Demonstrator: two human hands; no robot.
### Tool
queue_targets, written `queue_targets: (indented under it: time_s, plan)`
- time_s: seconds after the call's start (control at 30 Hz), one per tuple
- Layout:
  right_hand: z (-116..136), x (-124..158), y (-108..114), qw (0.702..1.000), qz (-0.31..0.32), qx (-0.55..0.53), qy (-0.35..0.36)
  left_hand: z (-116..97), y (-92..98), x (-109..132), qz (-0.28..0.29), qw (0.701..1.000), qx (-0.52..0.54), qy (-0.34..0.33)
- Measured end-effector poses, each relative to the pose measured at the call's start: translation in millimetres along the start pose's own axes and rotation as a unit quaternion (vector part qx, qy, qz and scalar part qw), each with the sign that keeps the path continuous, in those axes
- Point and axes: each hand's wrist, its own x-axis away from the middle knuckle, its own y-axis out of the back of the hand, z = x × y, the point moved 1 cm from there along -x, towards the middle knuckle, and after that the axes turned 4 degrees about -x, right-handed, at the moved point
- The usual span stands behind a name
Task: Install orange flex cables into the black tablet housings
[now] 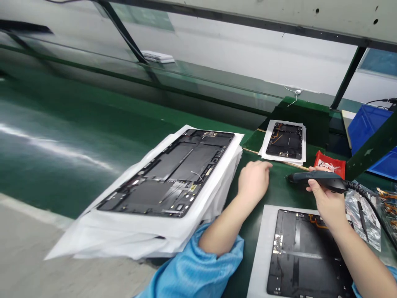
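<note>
Green-matted desk (77, 116) seen from the wearer's head, the view tilted. Largest item: a black tablet back housing (167, 174), exposed frame and foil side up, lying on a stack of white foam sheets (102, 236) near the desk's left front edge. Toward the right front corner, a second black tablet housing (300, 260) rests on a white tray (259, 256). A third black tablet housing (283, 141), with an orange flex strip, sits on white sheets (263, 155) toward the far edge. Blue bins (366, 128) stand beyond the right edge. Right hand (325, 203) is clamped around a dark electric screwdriver (316, 180), just above the second housing, its coiled cable (366, 203) running off right. Left hand (254, 180) rests on the mat between the stack and the screwdriver, fingers together and loosely curled, holding nothing. Near the right edge: a clear plastic bag (361, 219) and a small red bin (336, 163) of white scraps.
</note>
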Motion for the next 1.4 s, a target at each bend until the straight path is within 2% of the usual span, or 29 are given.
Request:
queue_targets:
  time_s: [0.07, 0.13, 0.23, 0.33, 0.43, 0.53, 0.7, 0.87, 1.03, 1.17, 1.4]
  plan:
    - [-1.3, 0.7, 0.7, 1.000, 0.004, 0.000, -0.001, 13.0, 6.5, -4.1, -0.026, 0.999, -0.008, 0.038]
    - [-0.4, 1.5, 1.8, 1.000, 0.005, 0.003, -0.002, 25.0, 9.6, -7.0, -0.024, 0.998, -0.017, 0.063]
    - [4.7, 2.4, 3.5, 1.000, -0.002, 0.014, 0.004, 36.4, 8.1, -7.6, 0.020, 0.997, -0.030, 0.075]
    - [12.4, 2.8, 4.9, 1.000, -0.009, 0.023, 0.015, 38.5, 5.3, -5.2, 0.071, 0.995, -0.037, 0.065]
    - [20.3, 1.7, 6.0, 0.999, -0.016, 0.025, 0.016, 34.8, 4.6, -2.4, 0.114, 0.992, -0.039, 0.039]
    - [27.3, -1.0, 8.1, 0.999, -0.032, 0.030, 0.021, 29.5, 5.7, -0.8, 0.125, 0.991, -0.048, 0.018]
    - [34.7, -1.3, 19.6, 0.996, -0.067, 0.063, 0.014, 17.6, 9.0, 1.6, 0.113, 0.990, -0.084, -0.007]
    - [35.2, 9.6, 42.2, 0.994, -0.095, 0.053, 0.020, 5.6, 8.4, 3.9, 0.090, 0.988, -0.118, -0.032]
    - [32.4, 17.4, 64.4, 0.988, -0.149, 0.005, 0.034, 6.6, 2.1, 2.8, 0.077, 0.986, -0.136, -0.054]
    - [33.7, 18.1, 72.3, 0.985, -0.168, -0.022, 0.033, 6.8, -3.1, 3.4, 0.069, 0.985, -0.137, -0.074]
    - [39.9, 21.1, 72.0, 0.984, -0.177, -0.026, 0.024, -21.2, -23.9, -2.1, 0.047, 0.979, -0.060, -0.190]
